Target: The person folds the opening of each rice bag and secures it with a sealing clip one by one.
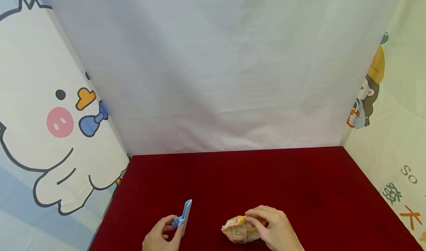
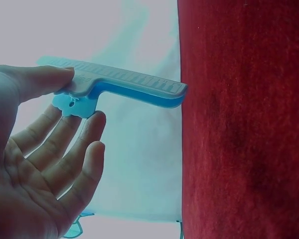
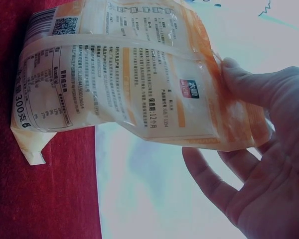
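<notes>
My left hand [image 1: 164, 233] pinches a light blue bag clip [image 1: 185, 214] between thumb and fingers. In the left wrist view the clip [image 2: 129, 85] shows a long ridged bar and a scalloped handle, with the thumb on its upper side. To the right, my right hand [image 1: 273, 227] grips the top end of an orange and clear plastic food bag [image 1: 240, 231]. The right wrist view shows the printed back of the bag [image 3: 124, 79], with a barcode, a QR code and rows of text. Its lower end is close over the red cloth.
A dark red cloth [image 1: 233, 180] covers the table. Behind it hangs a white curtain [image 1: 226, 77]. On the left stands a cloth panel with a cartoon duck [image 1: 30, 77], and on the right a pale printed panel [image 1: 392, 132].
</notes>
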`<move>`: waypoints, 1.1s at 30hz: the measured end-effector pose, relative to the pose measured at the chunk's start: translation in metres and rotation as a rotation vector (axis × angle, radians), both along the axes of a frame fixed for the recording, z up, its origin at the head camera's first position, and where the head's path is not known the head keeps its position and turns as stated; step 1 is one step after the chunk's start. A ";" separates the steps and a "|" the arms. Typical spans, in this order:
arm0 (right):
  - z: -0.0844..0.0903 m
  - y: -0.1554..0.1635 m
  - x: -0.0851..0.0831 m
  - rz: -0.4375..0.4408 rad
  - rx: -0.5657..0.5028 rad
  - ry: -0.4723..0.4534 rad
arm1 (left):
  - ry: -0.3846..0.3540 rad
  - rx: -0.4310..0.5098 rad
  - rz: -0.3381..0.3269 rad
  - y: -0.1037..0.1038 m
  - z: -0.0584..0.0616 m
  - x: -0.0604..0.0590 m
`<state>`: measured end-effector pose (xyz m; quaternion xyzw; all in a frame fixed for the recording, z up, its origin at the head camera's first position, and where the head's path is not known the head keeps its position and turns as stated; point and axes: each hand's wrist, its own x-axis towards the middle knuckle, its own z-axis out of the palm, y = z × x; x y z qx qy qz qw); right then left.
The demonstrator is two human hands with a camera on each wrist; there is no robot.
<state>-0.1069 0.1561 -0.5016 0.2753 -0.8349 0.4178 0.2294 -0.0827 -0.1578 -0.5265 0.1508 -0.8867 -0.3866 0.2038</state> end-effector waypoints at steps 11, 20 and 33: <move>0.000 -0.001 0.000 0.001 -0.001 0.002 | -0.002 -0.003 -0.006 0.001 0.000 0.001; 0.000 -0.001 0.000 0.003 -0.003 0.023 | 0.041 -0.017 -0.015 0.005 -0.002 0.000; -0.003 0.000 -0.002 0.021 -0.016 0.043 | 0.072 -0.022 -0.006 0.007 -0.003 0.000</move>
